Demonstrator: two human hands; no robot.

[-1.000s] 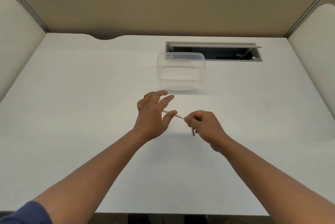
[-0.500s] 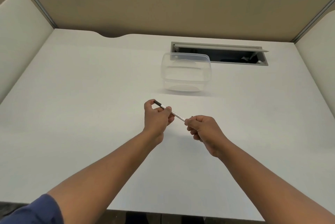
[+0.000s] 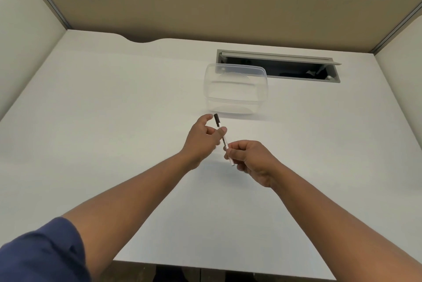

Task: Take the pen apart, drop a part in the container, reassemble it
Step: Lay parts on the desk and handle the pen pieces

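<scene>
While 2 hands hold 1 pen (image 3: 223,139), 1 container (image 3: 236,89) sits near.

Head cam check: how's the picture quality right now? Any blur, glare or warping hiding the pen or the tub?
Head view: even, soft light, faint shadows under both hands; pen readable, left hand slightly motion-smeared; clear container low-contrast against the white desk; wide-angle bowing at the partition edges.

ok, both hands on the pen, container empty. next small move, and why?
Probably pull the black cap off with the left hand: the right hand grips the pen at its lower end, the cap is still seated, and the container sits just beyond.
</scene>
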